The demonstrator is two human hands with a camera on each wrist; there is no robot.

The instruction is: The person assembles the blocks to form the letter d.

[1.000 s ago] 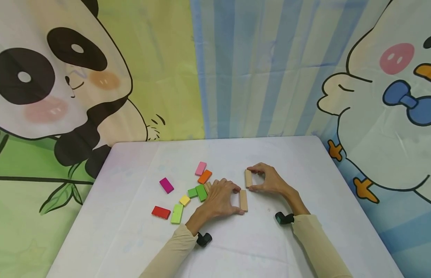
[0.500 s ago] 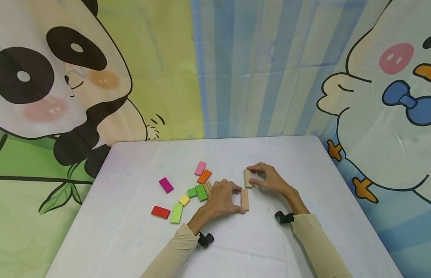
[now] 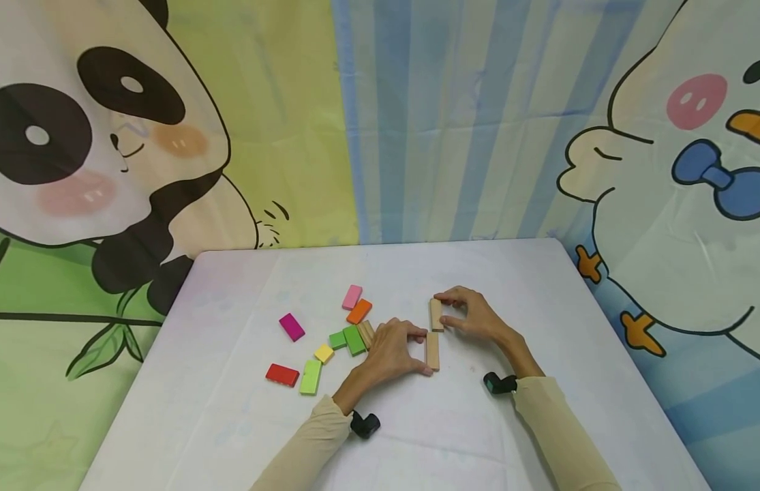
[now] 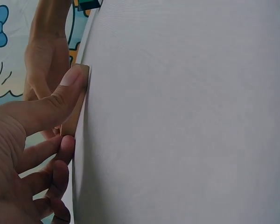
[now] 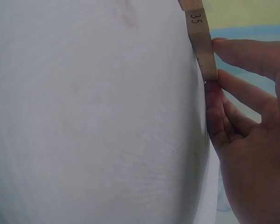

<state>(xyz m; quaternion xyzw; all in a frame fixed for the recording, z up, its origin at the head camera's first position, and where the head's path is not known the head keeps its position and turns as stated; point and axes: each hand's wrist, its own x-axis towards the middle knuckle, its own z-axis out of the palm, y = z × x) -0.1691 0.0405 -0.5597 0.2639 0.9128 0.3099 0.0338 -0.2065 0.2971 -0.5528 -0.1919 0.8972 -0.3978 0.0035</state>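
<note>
Two plain wooden blocks lie end to end on the white table, forming a near-straight line in the head view. My left hand (image 3: pixel 388 351) pinches the nearer block (image 3: pixel 432 352) by its ends, thumb at the near end and fingers at the far end; the left wrist view shows this block (image 4: pixel 74 109) between thumb and fingers. At the farther block (image 3: pixel 436 315), my right hand (image 3: pixel 478 317) has fingers at the far end and the thumb on its right side. In the right wrist view that block (image 5: pixel 203 49) bears the number 35, touched by thumb and fingers.
Left of my hands lie a pink block (image 3: pixel 352 296), an orange block (image 3: pixel 359 311), green blocks (image 3: pixel 354 339), a yellow block (image 3: pixel 324 353), a lime block (image 3: pixel 310 377), a red block (image 3: pixel 282 375) and a magenta block (image 3: pixel 292 326). More plain wood shows beside my left hand.
My left hand has moved the nearer block slightly right, under the farther block's near end. My right thumb has shifted from the farther block's near end to its side.
</note>
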